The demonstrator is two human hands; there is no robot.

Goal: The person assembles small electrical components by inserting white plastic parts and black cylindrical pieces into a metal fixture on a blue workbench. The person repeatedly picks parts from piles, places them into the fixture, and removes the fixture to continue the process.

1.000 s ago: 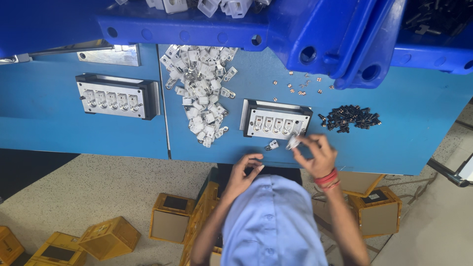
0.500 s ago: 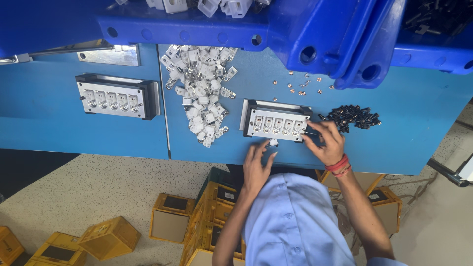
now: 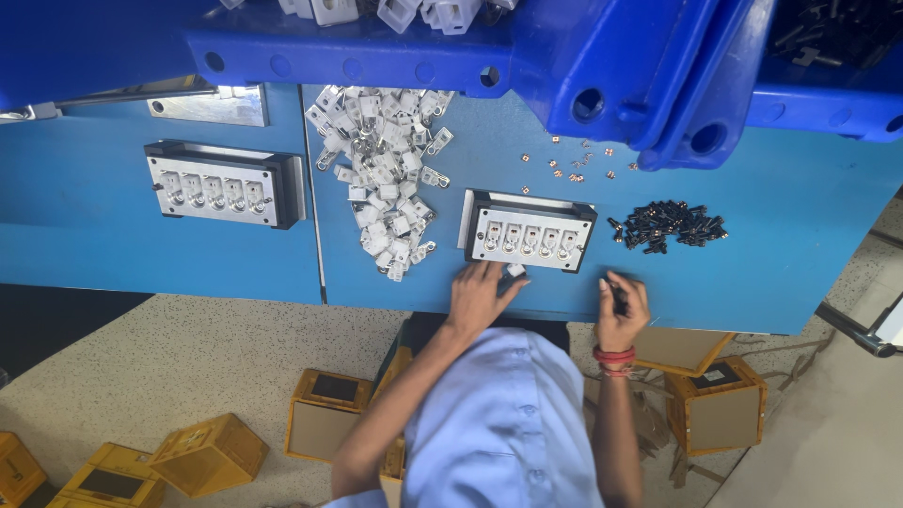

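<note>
With the left hand (image 3: 477, 293) resting open-fingered on a white piece (image 3: 514, 270) before the tray (image 3: 529, 232), the right hand (image 3: 621, 306) pinches a black screw (image 3: 618, 292), seemingly mid-loading, needing careful seating.

Second metal fixture (image 3: 224, 184) far left, yellow boxes (image 3: 209, 454) on speckled floor, blue bins (image 3: 602, 56) overhead

small black part (image 3: 616, 290) in fingers unclear
</note>
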